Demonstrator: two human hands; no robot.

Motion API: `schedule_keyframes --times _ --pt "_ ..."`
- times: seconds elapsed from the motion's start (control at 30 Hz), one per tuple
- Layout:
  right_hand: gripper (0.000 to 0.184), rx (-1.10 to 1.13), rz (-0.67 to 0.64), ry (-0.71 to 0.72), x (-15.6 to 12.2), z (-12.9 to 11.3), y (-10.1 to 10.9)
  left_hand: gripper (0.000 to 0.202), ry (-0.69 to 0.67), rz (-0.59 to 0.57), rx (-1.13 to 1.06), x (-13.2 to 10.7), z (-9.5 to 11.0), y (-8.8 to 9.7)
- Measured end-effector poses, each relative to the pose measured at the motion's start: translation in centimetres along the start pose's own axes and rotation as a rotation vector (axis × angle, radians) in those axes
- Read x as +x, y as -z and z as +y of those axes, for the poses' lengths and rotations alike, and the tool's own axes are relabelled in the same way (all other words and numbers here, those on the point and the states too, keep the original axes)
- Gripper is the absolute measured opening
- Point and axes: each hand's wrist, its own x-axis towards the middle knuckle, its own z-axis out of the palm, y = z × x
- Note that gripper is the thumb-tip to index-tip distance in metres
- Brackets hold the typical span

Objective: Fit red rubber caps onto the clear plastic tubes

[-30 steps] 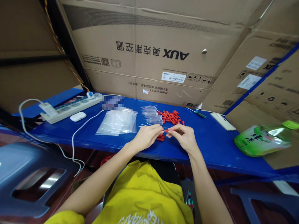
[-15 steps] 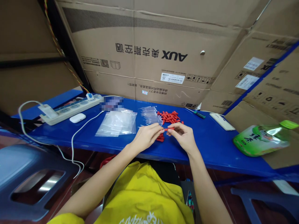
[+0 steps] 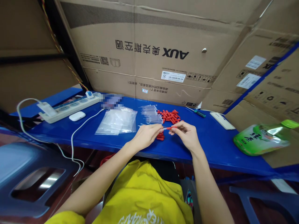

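Note:
My left hand (image 3: 147, 136) is closed in a pinch on a thin shiny rod (image 3: 165, 128), mostly hidden by the fingers. My right hand (image 3: 186, 133) pinches a small red handle-like piece (image 3: 172, 127), in line with the rod between both hands. Just beyond the fingers lies a pile of similar red pieces (image 3: 171, 116). Left of that pile, several thin clear rods (image 3: 150, 114) lie side by side. A few more red pieces (image 3: 160, 136) lie below the hands, partly covered by my left hand.
Clear plastic bags (image 3: 116, 121) lie left on the blue table (image 3: 205, 140). Behind them are a power strip (image 3: 72, 107), a white case (image 3: 77, 116) and cables. A green-handled screwdriver (image 3: 198, 113), a white phone-like slab (image 3: 222, 120) and a green-labelled bottle (image 3: 259, 138) lie right. Cardboard (image 3: 149, 28) stands behind.
My right hand has shifted slightly right with the red piece, and the gap between the hands is wider. More of the shiny rod shows between them.

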Motion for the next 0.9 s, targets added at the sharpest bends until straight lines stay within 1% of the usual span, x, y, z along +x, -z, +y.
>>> schedule_keyframes --times 0.23,0.43,0.7,0.9 --pt "0.027 0.014 -0.015 0.010 -0.11 0.00 -0.25 0.038 -0.039 0.005 -0.017 -0.07 0.00 0.03" --pt "0.025 0.027 -0.018 0.012 -0.14 -0.12 -0.33 0.037 -0.038 -0.008 -0.033 -0.09 0.03 0.02" --pt "0.026 0.046 -0.025 0.000 -0.24 0.00 -0.42 0.036 -0.038 -0.011 -0.054 -0.06 0.13 0.03" --pt "0.027 0.038 -0.003 0.022 -0.29 -0.23 -0.61 0.035 -0.040 -0.004 -0.056 0.01 0.30 0.13"
